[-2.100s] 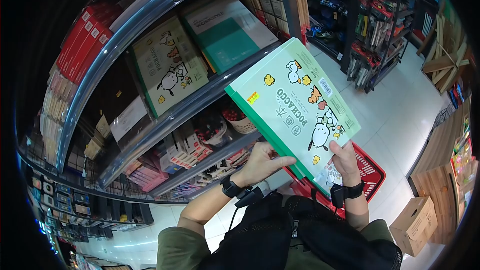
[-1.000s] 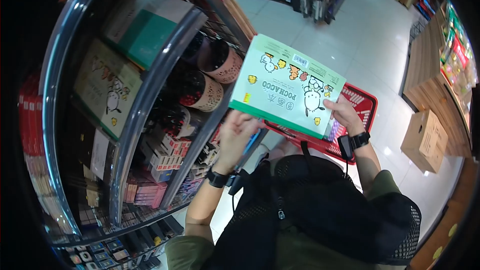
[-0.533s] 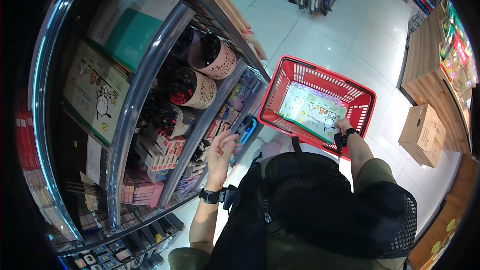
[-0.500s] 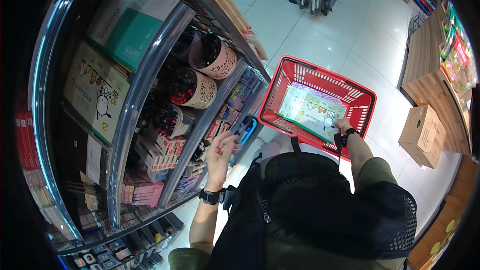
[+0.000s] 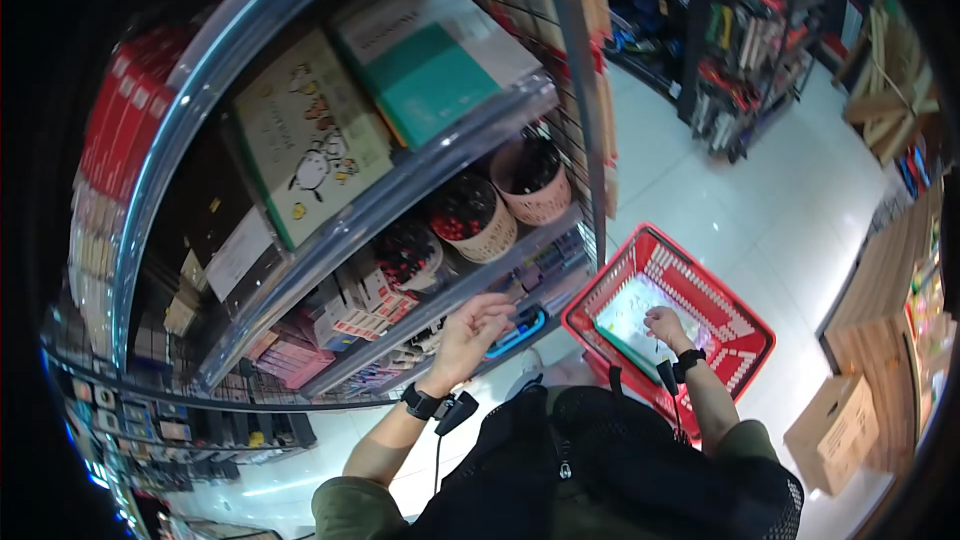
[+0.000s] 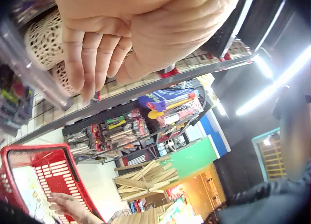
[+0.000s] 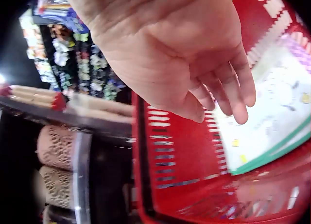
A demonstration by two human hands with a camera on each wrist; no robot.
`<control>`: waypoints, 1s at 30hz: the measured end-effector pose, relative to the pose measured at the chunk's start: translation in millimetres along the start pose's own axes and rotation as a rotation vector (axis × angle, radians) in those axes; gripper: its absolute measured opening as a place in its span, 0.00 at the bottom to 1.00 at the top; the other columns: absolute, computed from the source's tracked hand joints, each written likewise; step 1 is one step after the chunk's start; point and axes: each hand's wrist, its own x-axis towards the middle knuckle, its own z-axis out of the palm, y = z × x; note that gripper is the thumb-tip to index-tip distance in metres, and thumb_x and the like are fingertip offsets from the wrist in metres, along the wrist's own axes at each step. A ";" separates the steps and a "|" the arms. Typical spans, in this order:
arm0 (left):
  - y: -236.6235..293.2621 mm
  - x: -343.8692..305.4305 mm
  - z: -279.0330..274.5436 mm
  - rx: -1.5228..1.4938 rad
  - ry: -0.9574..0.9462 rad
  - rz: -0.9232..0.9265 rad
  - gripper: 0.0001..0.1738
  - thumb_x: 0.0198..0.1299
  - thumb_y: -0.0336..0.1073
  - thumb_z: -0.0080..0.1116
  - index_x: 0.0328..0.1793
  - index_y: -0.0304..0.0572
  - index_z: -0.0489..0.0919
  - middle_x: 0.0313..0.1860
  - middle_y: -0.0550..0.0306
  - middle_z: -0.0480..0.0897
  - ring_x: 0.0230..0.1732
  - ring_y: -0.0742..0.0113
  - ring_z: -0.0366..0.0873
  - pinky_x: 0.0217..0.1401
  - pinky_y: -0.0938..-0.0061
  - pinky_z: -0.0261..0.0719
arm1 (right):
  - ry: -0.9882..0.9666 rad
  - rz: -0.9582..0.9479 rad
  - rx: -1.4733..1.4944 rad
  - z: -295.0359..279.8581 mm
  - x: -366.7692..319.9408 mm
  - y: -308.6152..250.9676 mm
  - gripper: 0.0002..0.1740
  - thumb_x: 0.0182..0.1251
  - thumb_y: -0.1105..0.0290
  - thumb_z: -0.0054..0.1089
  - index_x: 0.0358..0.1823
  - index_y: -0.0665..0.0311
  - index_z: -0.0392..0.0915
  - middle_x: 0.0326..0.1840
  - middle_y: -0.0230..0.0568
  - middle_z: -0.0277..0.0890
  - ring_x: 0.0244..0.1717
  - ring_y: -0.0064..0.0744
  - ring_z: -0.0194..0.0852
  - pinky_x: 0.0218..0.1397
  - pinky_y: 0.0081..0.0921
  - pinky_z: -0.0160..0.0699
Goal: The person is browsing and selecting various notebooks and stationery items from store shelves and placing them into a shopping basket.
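My right hand [image 5: 668,328] is over the red shopping basket [image 7: 180,161], its fingers loosely curled with nothing between them. Below those fingers, a drawing book [image 7: 267,131] with a pale cartoon cover and green edge lies inside the basket. The right wrist view shows the palm and relaxed fingers apart from the cover. My left hand [image 5: 468,340] hangs in the air in front of the lower shelves, fingers loosely bent and holding nothing. In the left wrist view its bare palm [image 6: 170,34] fills the top.
A shelf unit at left holds another Pochacco drawing book [image 5: 310,140], a white-and-teal book [image 5: 440,70] and perforated pen cups [image 5: 535,200]. A cardboard box [image 5: 832,435] stands on the floor at right, beside a wooden counter [image 5: 880,310]. A hanging-goods rack [image 5: 755,50] is farther back.
The drawing book went from both hands down into the basket, carried by the right hand, which has since let go and lifted off it. The left hand released earlier; the head view has turned.
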 end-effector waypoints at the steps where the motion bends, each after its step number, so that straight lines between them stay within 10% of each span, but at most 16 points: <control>1: 15.4 3.9 -4.6 0.028 0.028 0.069 0.18 0.65 0.30 0.52 0.60 0.35 0.70 0.50 0.54 0.79 0.46 0.73 0.78 0.50 0.79 0.76 | 0.059 -0.179 -0.054 -3.3 3.3 -37.1 0.16 0.56 0.68 0.58 0.44 0.71 0.77 0.34 0.50 0.80 0.30 0.38 0.82 0.36 0.30 0.79; 7: 117.3 30.6 -43.7 0.134 0.260 0.451 0.18 0.62 0.26 0.53 0.59 0.31 0.70 0.52 0.52 0.78 0.52 0.72 0.76 0.55 0.79 0.73 | 0.270 -0.976 -0.093 -45.6 -95.0 -346.7 0.12 0.60 0.73 0.56 0.45 0.68 0.76 0.39 0.47 0.78 0.42 0.44 0.77 0.44 0.32 0.75; 13: 173.2 67.7 -83.3 0.147 0.392 0.521 0.23 0.60 0.29 0.55 0.62 0.29 0.68 0.60 0.47 0.73 0.62 0.64 0.69 0.66 0.73 0.64 | 0.639 -1.539 -0.273 -48.8 -106.6 -488.3 0.18 0.60 0.70 0.57 0.50 0.71 0.72 0.51 0.54 0.72 0.53 0.51 0.68 0.54 0.39 0.68; 16: 189.4 77.7 -92.0 0.004 0.296 0.426 0.26 0.59 0.31 0.56 0.63 0.29 0.67 0.60 0.47 0.73 0.61 0.63 0.70 0.65 0.73 0.65 | 0.659 -1.265 -0.508 -48.8 -84.1 -520.2 0.21 0.60 0.67 0.58 0.51 0.72 0.70 0.53 0.57 0.70 0.55 0.54 0.66 0.57 0.41 0.65; 30: 205.7 88.9 -101.6 -0.442 0.244 0.293 0.20 0.58 0.28 0.54 0.59 0.36 0.71 0.56 0.51 0.76 0.58 0.63 0.71 0.63 0.67 0.66 | 0.686 -1.222 -0.438 -43.8 -49.0 -533.1 0.22 0.58 0.62 0.58 0.51 0.67 0.74 0.58 0.60 0.68 0.57 0.58 0.65 0.61 0.42 0.64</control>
